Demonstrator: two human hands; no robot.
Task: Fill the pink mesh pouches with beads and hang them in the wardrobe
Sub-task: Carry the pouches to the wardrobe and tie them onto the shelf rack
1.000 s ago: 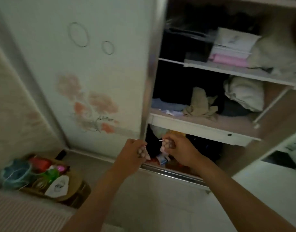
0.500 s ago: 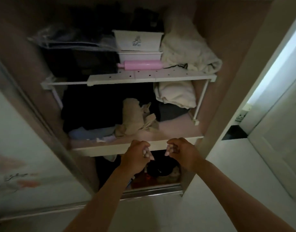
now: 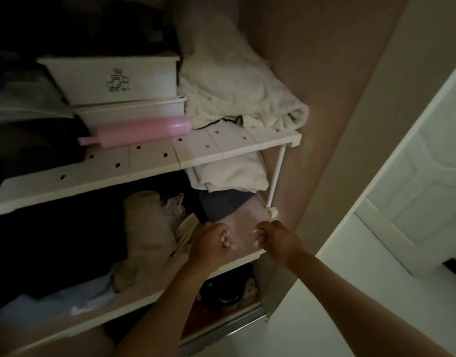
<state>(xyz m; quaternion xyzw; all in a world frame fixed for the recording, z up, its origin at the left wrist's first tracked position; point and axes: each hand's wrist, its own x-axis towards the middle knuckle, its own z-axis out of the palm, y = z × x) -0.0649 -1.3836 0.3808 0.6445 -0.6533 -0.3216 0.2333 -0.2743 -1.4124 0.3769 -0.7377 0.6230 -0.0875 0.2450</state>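
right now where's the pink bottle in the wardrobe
In the head view the pink bottle lies on its side on the white perforated shelf, upper left of centre, right in front of the stacked white boxes and left of the cream blanket.

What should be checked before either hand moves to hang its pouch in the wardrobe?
1. Left hand closed on a beaded pouch: ok, pale beads show at the fingers.
2. Right hand closed on a pouch: cannot tell what it holds; only a pale tip shows.
3. Wardrobe open, hands in front of the lower shelf: ok.
4. Hanging point: cannot tell; only the white rack leg shows, no hook.
5. Pouches drawn shut: cannot tell.
6. Light: not ok, the interior is dark.
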